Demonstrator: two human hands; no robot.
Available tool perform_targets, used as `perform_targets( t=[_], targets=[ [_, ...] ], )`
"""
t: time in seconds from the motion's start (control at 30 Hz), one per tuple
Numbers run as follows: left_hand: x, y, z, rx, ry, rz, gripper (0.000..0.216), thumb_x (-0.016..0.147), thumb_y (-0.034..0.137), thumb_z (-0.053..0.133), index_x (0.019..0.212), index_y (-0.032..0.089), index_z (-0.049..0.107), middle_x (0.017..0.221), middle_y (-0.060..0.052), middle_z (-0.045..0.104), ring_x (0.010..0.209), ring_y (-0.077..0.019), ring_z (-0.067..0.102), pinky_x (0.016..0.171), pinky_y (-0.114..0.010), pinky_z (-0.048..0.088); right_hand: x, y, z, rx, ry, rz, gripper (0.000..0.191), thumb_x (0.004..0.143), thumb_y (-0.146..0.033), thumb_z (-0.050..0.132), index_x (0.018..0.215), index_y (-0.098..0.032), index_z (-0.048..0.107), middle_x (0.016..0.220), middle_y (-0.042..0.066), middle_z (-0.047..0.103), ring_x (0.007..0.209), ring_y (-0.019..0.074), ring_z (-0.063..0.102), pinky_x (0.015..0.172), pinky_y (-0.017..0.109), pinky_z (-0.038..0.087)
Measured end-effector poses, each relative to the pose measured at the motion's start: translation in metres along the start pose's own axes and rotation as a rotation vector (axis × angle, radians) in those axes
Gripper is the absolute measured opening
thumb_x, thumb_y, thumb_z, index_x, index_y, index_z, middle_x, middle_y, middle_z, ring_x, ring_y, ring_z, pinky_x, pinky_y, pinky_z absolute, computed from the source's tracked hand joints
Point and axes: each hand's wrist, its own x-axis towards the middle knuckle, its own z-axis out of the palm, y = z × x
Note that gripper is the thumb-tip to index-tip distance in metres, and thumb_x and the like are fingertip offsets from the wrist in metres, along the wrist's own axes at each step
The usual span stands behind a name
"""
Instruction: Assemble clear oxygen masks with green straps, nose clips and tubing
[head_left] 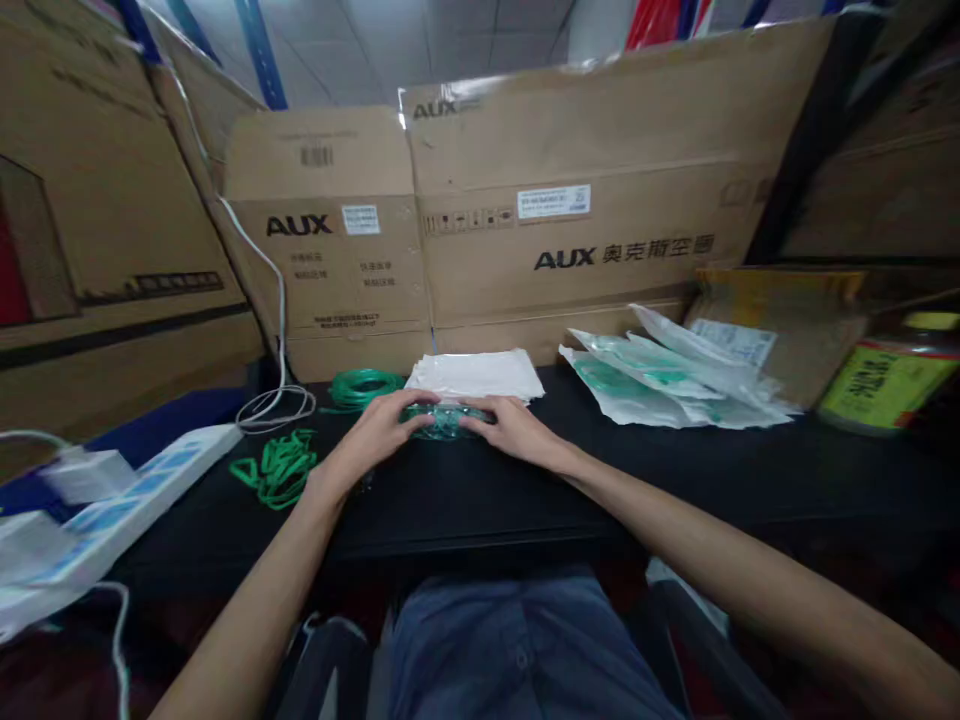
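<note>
Left hand [382, 428] and right hand [508, 428] — fingers of both grasping a clear packet [447, 420] — its long axis running left-to-right.

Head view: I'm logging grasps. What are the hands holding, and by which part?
A green tubing bundle, resting on the black table: left hand on its left end, right hand on its right end.

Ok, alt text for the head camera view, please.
A person's left hand and right hand rest on a clear packet with green tubing on a black table. White bags lie just behind it, green bands to the left, filled packets to the right, cardboard boxes behind.
</note>
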Motion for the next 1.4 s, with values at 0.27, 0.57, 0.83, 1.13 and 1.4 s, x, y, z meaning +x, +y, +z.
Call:
perform_targets(
  t=[0.27,0.57,0.83,1.13,1.4],
  targets=[
    [0.0,0.001,0.0,0.024,0.017,-0.003,0.029,0.093,0.037,0.06,0.116,0.022,0.071,0.119,-0.006,0.075,0.113,-0.0269,0.068,0.104,-0.039,0.047,-0.001,-0.007,-0.005,-0.05,-0.031,-0.045,0.04,0.1,-0.033,0.056,0.138,-0.02,0.062,0.126,0.013,0.071,0.119,0.0279,0.065,0.104,0.037,0.046],
    [-0.001,0.001,-0.001,0.068,0.043,0.016,0.031,0.095,0.034,0.056,0.121,0.022,0.069,0.124,-0.008,0.072,0.116,-0.0278,0.066,0.105,-0.042,0.046,0.001,-0.004,-0.001,-0.116,0.067,0.069,0.035,0.098,-0.027,0.061,0.131,-0.018,0.066,0.109,0.011,0.064,0.098,0.0227,0.064,0.09,0.034,0.047],
    [0.0,-0.004,0.001,0.096,0.052,0.031,0.034,0.097,0.036,0.051,0.123,0.022,0.067,0.125,-0.009,0.072,0.117,-0.0274,0.066,0.105,-0.042,0.047,0.001,-0.002,-0.003,-0.11,0.077,0.056,0.033,0.097,-0.021,0.061,0.129,-0.018,0.068,0.105,0.01,0.065,0.092,0.02,0.063,0.087,0.033,0.048],
    [0.003,-0.005,-0.001,0.113,0.129,0.037,0.04,0.096,0.046,0.048,0.118,0.019,0.069,0.119,-0.012,0.073,0.112,-0.0314,0.067,0.103,-0.047,0.047,0.005,-0.002,-0.009,-0.258,0.133,0.087,0.034,0.1,-0.031,0.057,0.129,-0.016,0.067,0.111,0.011,0.07,0.102,0.0202,0.066,0.092,0.03,0.049],
    [0.001,-0.007,0.002,0.151,0.163,0.062,0.035,0.099,0.041,0.044,0.11,0.02,0.07,0.115,-0.01,0.074,0.111,-0.029,0.066,0.101,-0.044,0.047,0.005,0.029,-0.13,-0.651,0.217,0.272,0.031,0.101,-0.029,0.049,0.108,-0.014,0.076,0.107,0.014,0.075,0.1,0.0241,0.068,0.088,0.033,0.048]
  ],
)
